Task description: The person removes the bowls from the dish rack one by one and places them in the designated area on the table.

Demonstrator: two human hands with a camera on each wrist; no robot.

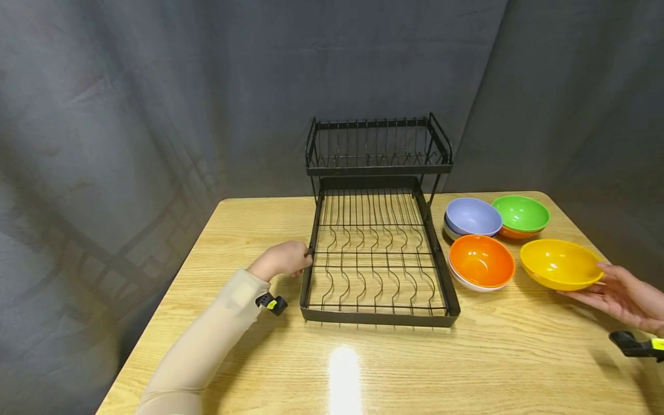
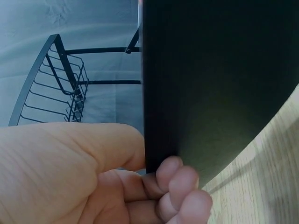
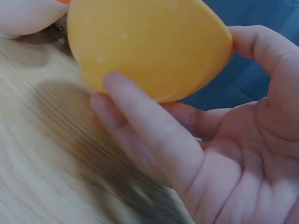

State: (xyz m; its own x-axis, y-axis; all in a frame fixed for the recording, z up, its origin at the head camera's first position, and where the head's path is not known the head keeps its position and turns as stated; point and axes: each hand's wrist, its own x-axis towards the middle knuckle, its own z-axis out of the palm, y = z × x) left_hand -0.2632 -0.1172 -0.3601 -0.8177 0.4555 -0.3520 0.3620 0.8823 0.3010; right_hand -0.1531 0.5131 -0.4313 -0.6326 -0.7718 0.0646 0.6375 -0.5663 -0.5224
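Observation:
A black two-tier dish rack point(image 1: 378, 316) stands on the wooden table. My left hand point(image 1: 282, 259) grips the left rim of its lower tier. In the left wrist view, the thumb and curled fingers pinch the dark side wall point(image 2: 210, 79) near its edge. Far to the right, my right hand point(image 1: 625, 297) holds a yellow bowl point(image 1: 560, 265), its opening facing up. The right wrist view shows the thumb at the bowl's rim and fingers under its base point(image 3: 149, 42), with a shadow on the tabletop below.
Stacked bowls stand right of the rack: an orange bowl point(image 1: 481, 262) on a white one, a periwinkle bowl point(image 1: 474, 217) on others, and a green bowl point(image 1: 520, 214) on an orange one. A grey curtain point(image 1: 259, 86) hangs behind the table point(image 1: 249, 369).

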